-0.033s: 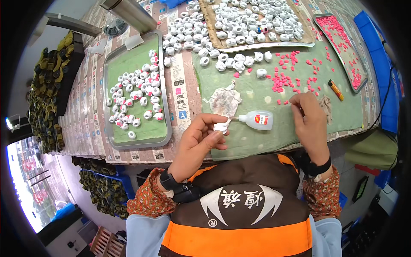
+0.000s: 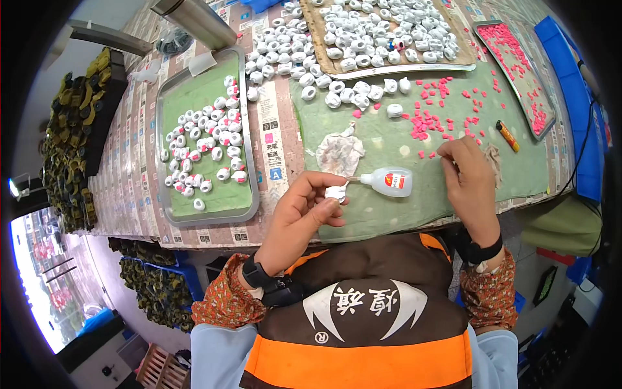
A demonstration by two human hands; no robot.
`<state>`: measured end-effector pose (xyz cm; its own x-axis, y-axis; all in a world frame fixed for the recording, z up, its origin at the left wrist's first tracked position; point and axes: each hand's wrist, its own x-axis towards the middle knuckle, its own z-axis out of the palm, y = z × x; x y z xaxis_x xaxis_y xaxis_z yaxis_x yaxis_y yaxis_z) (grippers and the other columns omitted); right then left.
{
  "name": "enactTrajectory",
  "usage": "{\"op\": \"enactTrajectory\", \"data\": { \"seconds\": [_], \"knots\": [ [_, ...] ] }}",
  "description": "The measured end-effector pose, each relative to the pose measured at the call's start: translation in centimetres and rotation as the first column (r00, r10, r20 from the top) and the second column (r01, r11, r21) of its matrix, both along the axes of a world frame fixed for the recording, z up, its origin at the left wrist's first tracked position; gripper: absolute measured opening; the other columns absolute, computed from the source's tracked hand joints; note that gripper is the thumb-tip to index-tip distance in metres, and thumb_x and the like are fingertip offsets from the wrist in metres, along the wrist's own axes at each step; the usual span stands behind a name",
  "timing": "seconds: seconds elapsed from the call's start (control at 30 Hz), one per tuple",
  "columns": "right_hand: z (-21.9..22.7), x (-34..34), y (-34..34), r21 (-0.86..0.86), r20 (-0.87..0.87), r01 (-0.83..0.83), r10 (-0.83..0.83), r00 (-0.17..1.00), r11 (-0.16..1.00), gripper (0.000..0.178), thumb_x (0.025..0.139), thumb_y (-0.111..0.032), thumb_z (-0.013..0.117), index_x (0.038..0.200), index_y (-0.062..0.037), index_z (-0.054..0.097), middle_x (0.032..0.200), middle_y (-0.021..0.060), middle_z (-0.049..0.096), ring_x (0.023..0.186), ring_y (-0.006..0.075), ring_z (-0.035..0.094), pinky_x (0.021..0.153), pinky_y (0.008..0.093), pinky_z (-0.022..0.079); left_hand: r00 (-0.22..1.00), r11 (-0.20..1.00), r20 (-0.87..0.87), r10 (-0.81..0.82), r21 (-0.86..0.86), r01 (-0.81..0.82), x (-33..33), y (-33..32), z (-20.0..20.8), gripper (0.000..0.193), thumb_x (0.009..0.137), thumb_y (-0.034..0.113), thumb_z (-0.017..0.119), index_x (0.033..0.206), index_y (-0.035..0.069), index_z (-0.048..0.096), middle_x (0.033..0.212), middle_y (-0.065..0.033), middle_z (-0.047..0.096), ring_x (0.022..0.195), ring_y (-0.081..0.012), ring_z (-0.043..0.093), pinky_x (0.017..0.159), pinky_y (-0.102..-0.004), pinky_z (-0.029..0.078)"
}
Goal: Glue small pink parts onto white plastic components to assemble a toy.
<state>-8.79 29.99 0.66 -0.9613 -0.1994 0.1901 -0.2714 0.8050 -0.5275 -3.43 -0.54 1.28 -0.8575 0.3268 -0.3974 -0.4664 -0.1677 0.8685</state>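
Note:
My left hand (image 2: 301, 211) is closed, thumb and fingers pinching a small white hollow plastic part (image 2: 335, 193). Right beside that part, the thin nozzle of a clear squeeze bottle (image 2: 392, 182) points toward it; the bottle lies on its side on the green mat (image 2: 382, 217). My right hand (image 2: 470, 188) is over the mat to the right of the bottle. Its fingers are bent in, and anything between the fingertips is hidden. Loose small pink pieces (image 2: 424, 123) lie just beyond it. A stained white cloth (image 2: 341, 152) rests beyond the left hand.
On the left stands a tray (image 2: 254, 188) of white parts, several with pink pieces. A brown tray (image 2: 402, 70) heaped with white parts is at the back. At right are a tray (image 2: 551, 126) of pink pieces, a yellow tube (image 2: 508, 136) and a blue bin (image 2: 589, 175).

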Motion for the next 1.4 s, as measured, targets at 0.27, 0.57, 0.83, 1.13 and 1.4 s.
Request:
{"op": "enactTrajectory", "data": {
  "seconds": [0.27, 0.57, 0.83, 1.13, 1.4],
  "knots": [
    [-0.9, -1.1, -0.8, 0.399, -0.099, -0.179, 0.236, 0.967, 0.899, 0.019, 0.076, 0.002, 0.065, 0.093, -0.0044, 0.059, 0.089, 0.0118, 0.056, 0.09, 0.03, 0.061, 0.068, 0.0409, 0.053, 0.999, 0.999, -0.03, -0.037, 0.003, 0.037, -0.4, 1.2, 0.1, 0.031, 0.106, 0.011, 0.055, 0.136, 0.003, 0.055, 0.114, -0.0057, 0.061, 0.106, -0.0105, 0.061, 0.089, -0.0282, 0.057],
    [2.0, 0.8, -3.0, -0.467, 0.266, -0.075, 0.221, 0.938, 0.881, 0.017, 0.083, 0.008, 0.063, 0.095, -0.0014, 0.058, 0.087, 0.0086, 0.057, 0.072, 0.0197, 0.06, 0.064, 0.0308, 0.049, 0.991, 0.991, 0.113, -0.072, 0.116, 0.059, -0.7, 1.8, 0.1, 0.033, 0.107, 0.016, 0.055, 0.138, 0.004, 0.055, 0.113, -0.0075, 0.065, 0.103, -0.0115, 0.065, 0.087, -0.0288, 0.059],
    [1.6, 2.6, -6.7, -0.534, -0.126, -0.367, 0.358, 0.925, 0.761, 0.032, 0.079, 0.011, 0.071, 0.106, -0.0047, 0.066, 0.092, 0.0088, 0.061, 0.079, 0.024, 0.062, 0.067, 0.0349, 0.05, 0.983, 0.962, 0.165, -0.084, 0.271, 0.037, -0.5, 2.6, -0.1, 0.029, 0.106, 0.015, 0.059, 0.133, 0.005, 0.058, 0.109, -0.0042, 0.065, 0.096, -0.0098, 0.065, 0.084, -0.0278, 0.06],
    [1.5, 3.2, -6.1, -0.564, -0.054, -0.338, 0.375, 0.925, 0.753, 0.026, 0.079, 0.01, 0.071, 0.1, -0.0032, 0.066, 0.09, 0.0085, 0.062, 0.077, 0.0241, 0.062, 0.067, 0.0327, 0.05, 0.988, 0.978, 0.1, -0.116, 0.187, 0.096, -0.3, 2.3, -0.2, 0.03, 0.105, 0.013, 0.061, 0.133, 0.004, 0.058, 0.11, -0.0027, 0.064, 0.097, -0.0078, 0.063, 0.085, -0.0263, 0.059],
    [2.0, 3.9, -6.3, -0.785, 0.487, 0.214, 0.365, 0.794, 0.581, 0.011, 0.089, 0.004, 0.069, 0.096, -0.0011, 0.062, 0.089, 0.0011, 0.064, 0.078, 0.0041, 0.057, 0.068, 0.0215, 0.047, 0.919, 0.942, -0.352, -0.178, -0.33, 0.057, 0.4, 3.0, 0.9, 0.03, 0.1, 0.005, 0.066, 0.129, 0.001, 0.062, 0.114, -0.0087, 0.069, 0.099, -0.0157, 0.068, 0.087, -0.032, 0.057]
  ]
}}
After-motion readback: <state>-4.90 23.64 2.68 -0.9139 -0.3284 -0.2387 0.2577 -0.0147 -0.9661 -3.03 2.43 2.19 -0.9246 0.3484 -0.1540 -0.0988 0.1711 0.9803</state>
